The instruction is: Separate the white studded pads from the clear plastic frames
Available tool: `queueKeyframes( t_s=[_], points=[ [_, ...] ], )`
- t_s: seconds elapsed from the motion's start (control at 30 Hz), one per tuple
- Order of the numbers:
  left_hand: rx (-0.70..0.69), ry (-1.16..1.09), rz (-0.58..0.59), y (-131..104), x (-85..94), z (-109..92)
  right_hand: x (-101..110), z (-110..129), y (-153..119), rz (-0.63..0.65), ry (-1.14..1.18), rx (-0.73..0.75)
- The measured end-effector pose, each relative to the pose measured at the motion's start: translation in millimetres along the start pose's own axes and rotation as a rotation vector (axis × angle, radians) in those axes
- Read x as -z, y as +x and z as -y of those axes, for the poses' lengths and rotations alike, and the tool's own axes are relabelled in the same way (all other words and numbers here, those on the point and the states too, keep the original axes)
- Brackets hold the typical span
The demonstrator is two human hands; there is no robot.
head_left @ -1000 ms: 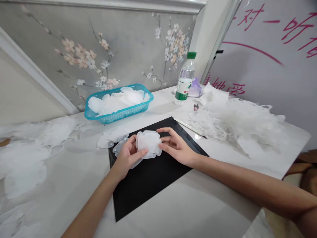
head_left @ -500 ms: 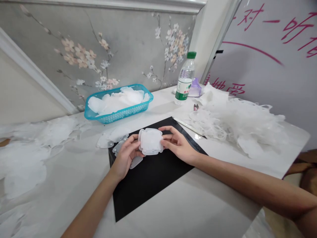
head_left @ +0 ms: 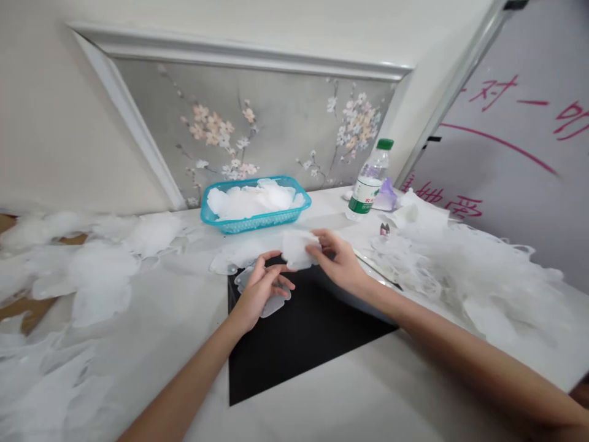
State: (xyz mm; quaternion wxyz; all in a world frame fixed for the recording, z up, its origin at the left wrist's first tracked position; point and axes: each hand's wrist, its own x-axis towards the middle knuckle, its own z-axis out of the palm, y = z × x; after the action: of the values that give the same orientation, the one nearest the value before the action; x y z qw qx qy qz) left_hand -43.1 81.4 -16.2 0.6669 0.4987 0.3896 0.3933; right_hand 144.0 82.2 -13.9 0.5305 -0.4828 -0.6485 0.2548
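Observation:
A frosted white plastic piece [head_left: 294,250] with a wavy outline, perhaps several stacked, is pinched at its right edge by my right hand [head_left: 338,261]. It is held up over the far part of a black mat [head_left: 285,344]. My left hand [head_left: 264,288] is at the piece's lower left, its fingers apart. A fingertip is close to the edge of the piece; whether it touches I cannot tell. Beneath and beside my left hand lie loose translucent pieces [head_left: 275,305] on the mat, partly hidden by the fingers.
Behind the mat stands a blue basket [head_left: 257,219] full of white pieces. A green-capped bottle [head_left: 368,181] is at the back right. A slim pen-like tool [head_left: 380,272] lies by the mat's right edge. Heaps of white scraps [head_left: 497,270] and sheets [head_left: 101,270] cover both sides of the table.
The view has tilted up and turned left. My left hand's fingers have come away from their grip on the piece, while my right hand keeps hold and has moved it away from the left hand.

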Motion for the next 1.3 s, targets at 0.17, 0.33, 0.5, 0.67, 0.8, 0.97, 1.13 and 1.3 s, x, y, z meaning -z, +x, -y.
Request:
queueKeyframes(
  t_s=[0.17,0.33,0.5,0.67,0.8,0.97,1.13,1.3],
  points=[
    [-0.06,-0.038,-0.047,-5,1.6,2,-20,-1,96,-0.108,-0.088,-0.008],
    [-0.116,0.01,-0.068,-7,0.6,3,-51,-9,117,-0.247,-0.283,-0.002],
    [-0.317,0.142,-0.426,-9,7.4,7,-70,0,17,0.083,-0.423,0.292],
    [-0.426,0.289,-0.842,-4,26.6,15,-55,14,-49,0.696,-0.489,0.307],
    [-0.382,0.458,-0.903,4,43.7,14,-50,19,-50,0.59,-0.353,0.281],
    [-0.303,0.757,-0.76,11,57.2,6,-44,20,-54,0.416,-0.151,0.244],
    [-0.274,0.931,-0.469,10,50.5,8,-40,13,-50,0.172,0.173,-0.247],
    [-0.286,0.915,-0.455,4,46.9,2,-41,0,-41,0.072,0.292,-0.394]
  ],
)
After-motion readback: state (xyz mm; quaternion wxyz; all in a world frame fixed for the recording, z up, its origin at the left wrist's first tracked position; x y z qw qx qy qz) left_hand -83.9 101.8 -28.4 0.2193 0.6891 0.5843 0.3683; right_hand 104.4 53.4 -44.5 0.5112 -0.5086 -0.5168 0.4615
